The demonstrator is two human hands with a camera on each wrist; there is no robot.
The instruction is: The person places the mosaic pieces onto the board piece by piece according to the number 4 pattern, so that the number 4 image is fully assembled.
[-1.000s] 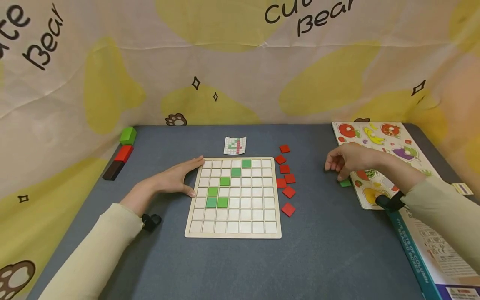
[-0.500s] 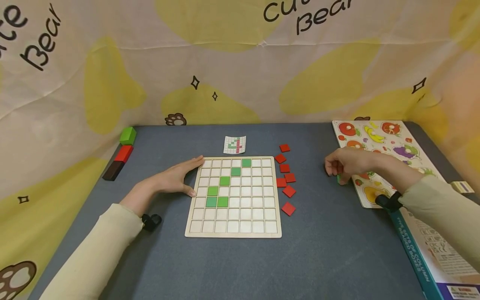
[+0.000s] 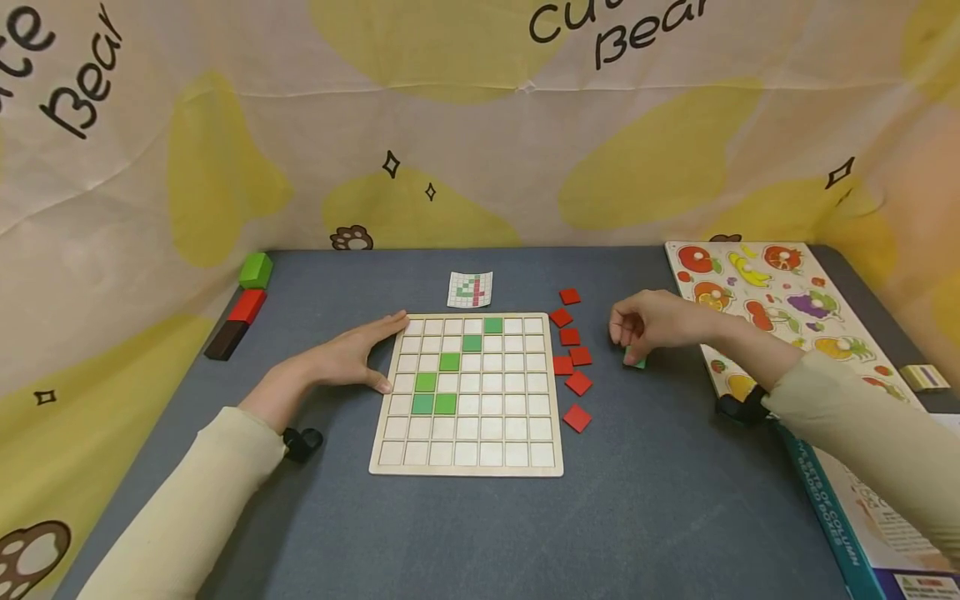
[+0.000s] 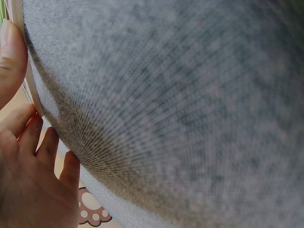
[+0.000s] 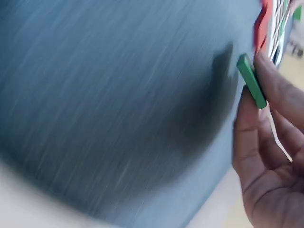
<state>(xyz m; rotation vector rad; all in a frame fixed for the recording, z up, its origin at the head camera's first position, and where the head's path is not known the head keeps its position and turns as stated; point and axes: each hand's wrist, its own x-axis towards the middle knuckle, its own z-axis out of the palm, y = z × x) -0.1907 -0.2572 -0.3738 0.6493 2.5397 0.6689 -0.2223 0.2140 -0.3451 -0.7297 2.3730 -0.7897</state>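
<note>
Right hand grip pinching a green tile edge-on, long axis slanting along the fingertips, left hand spread flat against the grid board.

Both arms wear long, loose sleeves of pale cream-yellow cloth, the left sleeve running up from the lower left of the head view and the right sleeve from the lower right. A small black device on a black strap sits at each cuff, the left wrist strap and the right wrist strap. The left hand and the right hand are bare, without rings or gloves.
</note>
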